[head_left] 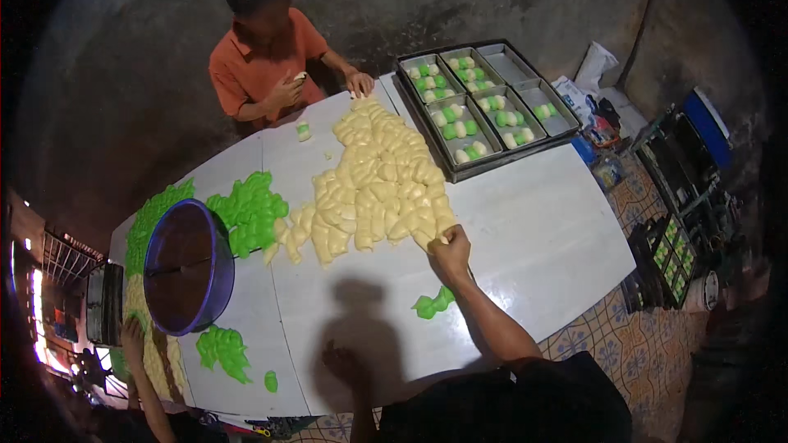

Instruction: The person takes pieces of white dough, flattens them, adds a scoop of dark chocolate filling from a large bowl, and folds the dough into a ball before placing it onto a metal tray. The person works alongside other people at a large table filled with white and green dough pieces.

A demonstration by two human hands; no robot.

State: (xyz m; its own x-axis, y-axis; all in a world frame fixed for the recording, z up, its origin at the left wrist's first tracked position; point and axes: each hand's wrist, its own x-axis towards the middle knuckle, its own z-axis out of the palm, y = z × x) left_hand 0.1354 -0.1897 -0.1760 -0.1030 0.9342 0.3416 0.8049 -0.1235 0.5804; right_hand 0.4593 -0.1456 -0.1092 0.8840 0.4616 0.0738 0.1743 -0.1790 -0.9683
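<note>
Hand of a helper [133,340]: at the far left, near the tub. What it touches is too small to tell.
Purple tub [223,271]: big and round, with green dough [245,209] just beside it on the counter [525,221]. Best to reach around it and not bump it.
Left hand [341,365]: low and dark, at the near side of the counter. I cannot tell how open its fingers are, or if they hold anything.
Person in orange [271,66]: on the far side, with one hand at the top end of the dough heap. It would be good to leave that end free for them.
Cream dough [373,180]: in the middle of the counter, in soft, fat lumps that touch. They look sticky, so a slow, soft tug should part them best.
Small green lumps [432,303]: near the right forearm. Lift the arm a bit so it does not squash them.
Right hand [450,250]: at the near right corner of the cream dough. Its fingers are bent in, almost closed, and seem to pinch the end lump. A light pinch should be enough; a hard one could flatten it.
Pans [517,154]: at the right, with green and cream pieces in short rows. Lumps of one size would match best.
</note>
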